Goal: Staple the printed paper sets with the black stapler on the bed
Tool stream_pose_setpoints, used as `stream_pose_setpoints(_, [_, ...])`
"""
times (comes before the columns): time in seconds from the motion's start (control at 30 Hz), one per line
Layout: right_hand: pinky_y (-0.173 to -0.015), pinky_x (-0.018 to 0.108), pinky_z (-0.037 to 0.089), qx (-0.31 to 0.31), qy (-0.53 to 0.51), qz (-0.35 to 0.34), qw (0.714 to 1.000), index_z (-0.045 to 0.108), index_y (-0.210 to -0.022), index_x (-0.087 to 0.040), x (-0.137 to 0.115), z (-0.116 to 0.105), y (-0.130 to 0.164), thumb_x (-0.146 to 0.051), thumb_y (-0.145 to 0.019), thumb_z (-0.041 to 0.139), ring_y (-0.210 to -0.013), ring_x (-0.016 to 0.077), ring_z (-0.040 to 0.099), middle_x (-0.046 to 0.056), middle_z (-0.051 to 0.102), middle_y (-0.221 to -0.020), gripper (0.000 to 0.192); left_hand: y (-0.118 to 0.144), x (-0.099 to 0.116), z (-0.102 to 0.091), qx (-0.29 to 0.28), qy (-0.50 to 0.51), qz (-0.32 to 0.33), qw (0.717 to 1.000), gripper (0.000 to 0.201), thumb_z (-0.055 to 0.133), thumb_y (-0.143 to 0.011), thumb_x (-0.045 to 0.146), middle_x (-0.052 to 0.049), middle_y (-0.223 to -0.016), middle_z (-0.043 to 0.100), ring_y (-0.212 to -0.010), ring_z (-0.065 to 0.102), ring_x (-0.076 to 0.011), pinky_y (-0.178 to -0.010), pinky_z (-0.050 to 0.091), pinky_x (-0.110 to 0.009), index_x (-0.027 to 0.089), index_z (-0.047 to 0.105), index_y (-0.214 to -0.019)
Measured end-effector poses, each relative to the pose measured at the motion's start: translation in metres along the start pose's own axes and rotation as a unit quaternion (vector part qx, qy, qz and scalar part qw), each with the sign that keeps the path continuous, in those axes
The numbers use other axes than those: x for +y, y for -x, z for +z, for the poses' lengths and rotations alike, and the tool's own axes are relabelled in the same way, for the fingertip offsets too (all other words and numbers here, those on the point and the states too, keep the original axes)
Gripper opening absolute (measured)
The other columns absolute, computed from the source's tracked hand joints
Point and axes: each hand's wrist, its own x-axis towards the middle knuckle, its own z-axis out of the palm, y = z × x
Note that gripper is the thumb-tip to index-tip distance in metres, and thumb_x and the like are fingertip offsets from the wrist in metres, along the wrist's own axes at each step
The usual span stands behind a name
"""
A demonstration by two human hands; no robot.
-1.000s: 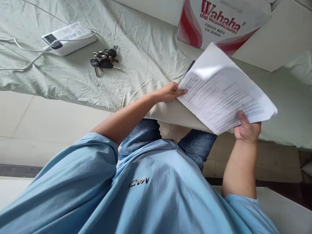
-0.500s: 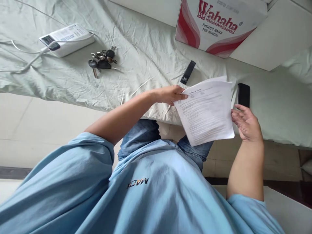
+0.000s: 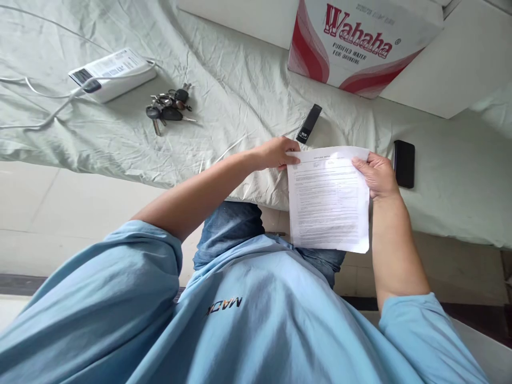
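- A white printed paper sheet [image 3: 328, 200] is held up flat over the edge of the bed [image 3: 240, 80], which is covered in a wrinkled pale green sheet.
- The paper's upper left corner is pinched by the left hand [image 3: 276, 153], fingers closed on the edge.
- Its upper right corner is gripped by the right hand [image 3: 378, 173], fingers curled round the margin.
- A slim black stick-shaped device [image 3: 309, 124] is seen lying on the bed just beyond the paper's top edge; what it is cannot be made out.
- A black phone [image 3: 404, 163] lies just beside the right hand.
- A bunch of metal keys with black fobs [image 3: 168, 104] rests well to the left.
- A white box-shaped charger with a cable [image 3: 112, 73] sits near the keys.
- A red and white Wahaha cardboard box [image 3: 356, 42] is propped at the far side.
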Motion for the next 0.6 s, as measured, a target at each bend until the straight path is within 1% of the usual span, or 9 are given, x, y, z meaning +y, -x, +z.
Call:
stream_pose_setpoints(0.07, [-0.095, 0.057, 0.078, -0.004, -0.014, 0.008, 1.000, 0.084, -0.096, -0.025, 0.008, 0.007, -0.007, -0.056, -0.070, 0.108, -0.108, 0.0384, 0.090, 0.006, 0.088, -0.088, 0.047, -0.006, -0.008, -0.002, 0.089, -0.001, -0.024, 0.996, 0.017, 0.086, -0.094, 0.037, 0.000, -0.070, 0.061, -0.069, 0.063, -0.0196, -0.080, 0.059, -0.043, 0.024, 0.076, -0.098])
stream_pose_setpoints(0.1, [-0.092, 0.055, 0.077, -0.009, -0.018, 0.008, 1.000, 0.083, -0.095, -0.024, 0.012, 0.009, -0.010, -0.056, -0.069, 0.107, -0.106, 0.0382, 0.090, 0.006, 0.087, -0.086, 0.048, -0.012, -0.013, -0.003, 0.129, 0.000, -0.028, 0.991, 0.017, 0.086, -0.094, 0.035, -0.001, -0.073, 0.063, -0.074, 0.065, -0.0212, -0.083, 0.060, -0.045, 0.024, 0.076, -0.101])
stream_pose_setpoints(0.17, [-0.084, 0.050, 0.075, -0.011, -0.010, 0.006, 1.000, 0.081, -0.091, -0.024, 0.020, 0.014, -0.016, -0.055, -0.069, 0.105, -0.095, 0.0353, 0.088, 0.004, 0.085, -0.081, 0.045, -0.025, -0.022, -0.003, 0.194, -0.008, -0.017, 0.981, 0.017, 0.086, -0.092, 0.032, -0.002, -0.078, 0.065, -0.083, 0.068, -0.0234, -0.088, 0.061, -0.046, 0.025, 0.074, -0.102])
stream_pose_setpoints(0.23, [-0.077, 0.043, 0.070, 0.004, 0.032, 0.001, 0.999, 0.080, -0.088, -0.024, 0.026, 0.015, -0.021, -0.052, -0.074, 0.100, -0.083, 0.0294, 0.083, 0.001, 0.080, -0.075, 0.038, -0.039, -0.031, -0.002, 0.241, -0.027, 0.006, 0.970, 0.018, 0.086, -0.091, 0.032, -0.002, -0.079, 0.067, -0.088, 0.067, -0.0244, -0.091, 0.061, -0.045, 0.027, 0.071, -0.101])
stream_pose_setpoints(0.33, [-0.074, 0.035, 0.059, 0.039, 0.154, -0.030, 0.987, 0.078, -0.088, -0.023, 0.035, 0.014, -0.024, -0.044, -0.084, 0.089, -0.075, 0.0209, 0.070, -0.002, 0.074, -0.074, 0.025, -0.053, -0.039, 0.002, 0.272, -0.050, 0.015, 0.961, 0.016, 0.082, -0.094, 0.032, -0.002, -0.080, 0.068, -0.095, 0.069, -0.0259, -0.097, 0.061, -0.042, 0.029, 0.070, -0.103])
stream_pose_setpoints(0.4, [-0.074, 0.033, 0.052, 0.066, 0.226, -0.057, 0.970, 0.074, -0.086, -0.023, 0.039, 0.013, -0.023, -0.040, -0.089, 0.083, -0.073, 0.0175, 0.060, -0.004, 0.068, -0.073, 0.019, -0.055, -0.039, 0.006, 0.279, -0.055, 0.003, 0.959, 0.016, 0.079, -0.096, 0.029, -0.003, -0.083, 0.070, -0.102, 0.072, -0.0271, -0.103, 0.060, -0.043, 0.029, 0.071, -0.110])
stream_pose_setpoints(0.43, [-0.073, 0.032, 0.048, 0.080, 0.249, -0.066, 0.963, 0.071, -0.084, -0.024, 0.040, 0.013, -0.020, -0.039, -0.091, 0.080, -0.071, 0.0166, 0.055, -0.005, 0.063, -0.070, 0.019, -0.054, -0.038, 0.008, 0.281, -0.055, -0.003, 0.958, 0.019, 0.078, -0.097, 0.027, -0.003, -0.086, 0.071, -0.105, 0.073, -0.0278, -0.106, 0.059, -0.043, 0.028, 0.072, -0.115])
stream_pose_setpoints(0.53, [-0.069, 0.032, 0.038, 0.127, 0.297, -0.084, 0.943, 0.053, -0.075, -0.028, 0.043, 0.016, -0.011, -0.043, -0.097, 0.074, -0.068, 0.0157, 0.041, -0.007, 0.044, -0.064, 0.034, -0.048, -0.033, 0.011, 0.281, -0.049, -0.007, 0.959, 0.028, 0.076, -0.099, 0.025, -0.004, -0.091, 0.074, -0.110, 0.075, -0.0297, -0.113, 0.058, -0.046, 0.028, 0.072, -0.127])
stream_pose_setpoints(0.6, [-0.069, 0.033, 0.034, 0.148, 0.319, -0.098, 0.931, 0.044, -0.073, -0.029, 0.043, 0.019, -0.007, -0.047, -0.100, 0.072, -0.068, 0.0160, 0.036, -0.008, 0.036, -0.063, 0.043, -0.044, -0.030, 0.012, 0.278, -0.044, -0.004, 0.959, 0.029, 0.074, -0.101, 0.025, -0.005, -0.093, 0.076, -0.112, 0.076, -0.0309, -0.113, 0.058, -0.047, 0.028, 0.072, -0.130])
